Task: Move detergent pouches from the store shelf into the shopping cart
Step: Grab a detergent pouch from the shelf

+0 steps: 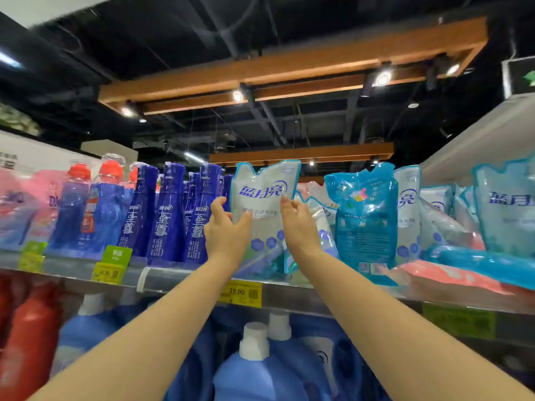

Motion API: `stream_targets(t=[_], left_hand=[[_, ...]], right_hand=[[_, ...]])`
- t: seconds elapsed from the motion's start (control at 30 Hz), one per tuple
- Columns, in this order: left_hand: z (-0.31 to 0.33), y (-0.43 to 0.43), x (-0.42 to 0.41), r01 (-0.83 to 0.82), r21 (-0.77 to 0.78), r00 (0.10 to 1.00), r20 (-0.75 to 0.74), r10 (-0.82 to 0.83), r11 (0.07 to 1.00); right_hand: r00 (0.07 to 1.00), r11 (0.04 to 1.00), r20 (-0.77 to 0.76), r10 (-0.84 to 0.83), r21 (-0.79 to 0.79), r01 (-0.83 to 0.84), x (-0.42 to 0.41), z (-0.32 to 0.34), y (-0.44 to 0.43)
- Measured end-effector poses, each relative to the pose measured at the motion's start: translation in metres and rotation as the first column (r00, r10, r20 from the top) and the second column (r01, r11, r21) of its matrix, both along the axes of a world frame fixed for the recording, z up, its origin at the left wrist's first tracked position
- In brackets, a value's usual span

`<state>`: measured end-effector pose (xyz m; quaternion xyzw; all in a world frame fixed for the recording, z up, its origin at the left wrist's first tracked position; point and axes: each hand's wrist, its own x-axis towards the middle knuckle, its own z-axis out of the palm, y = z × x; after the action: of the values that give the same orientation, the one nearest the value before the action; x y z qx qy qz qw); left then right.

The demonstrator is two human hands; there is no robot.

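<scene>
Pouch: the white detergent pouch (262, 195) stands upright on the store shelf (173, 277), beside blue bottles (168, 212).
Left hand (227, 230): fingers apart, touching the pouch's left edge.
Right hand (298, 224): fingers curled at its right edge; grip unclear.

A white pouch (262, 192) stands on the shelf (185, 276), the left hand (227, 231) touching its left edge and the right hand (298, 224) its right edge. Dark blue bottles (168, 209) stand just left, a blue pouch (363, 218) right.

The metal shelf (173, 277) carries dark blue bottles (170, 212), upright white pouches (260, 198) and flat pink pouches (451, 276).
</scene>
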<state>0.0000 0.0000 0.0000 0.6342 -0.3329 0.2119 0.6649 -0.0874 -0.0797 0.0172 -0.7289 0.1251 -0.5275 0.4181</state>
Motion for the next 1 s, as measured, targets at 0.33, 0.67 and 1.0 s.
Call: stream_targets(t=[0.33, 0.67, 1.0], left_hand=[[-0.010, -0.033, 0.050, 0.172, 0.089, 0.985, -0.035, -0.169, 0.981], [-0.009, -0.038, 0.073, 0.411, 0.054, 0.906, -0.128, -0.402, 0.910], [-0.015, -0.034, 0.075, 0.451, 0.012, 0.892, 0.007, -0.451, 0.892]], right_hand=[[0.994, 0.980, 0.030, -0.102, -0.170, 0.106, 0.054, -0.011, -0.007], [0.986, 0.988, 0.062, -0.156, -0.008, 0.157, 0.067, -0.005, -0.013], [0.949, 0.951, 0.141, -0.283, -0.089, 0.297, 0.077, -0.014, 0.004]])
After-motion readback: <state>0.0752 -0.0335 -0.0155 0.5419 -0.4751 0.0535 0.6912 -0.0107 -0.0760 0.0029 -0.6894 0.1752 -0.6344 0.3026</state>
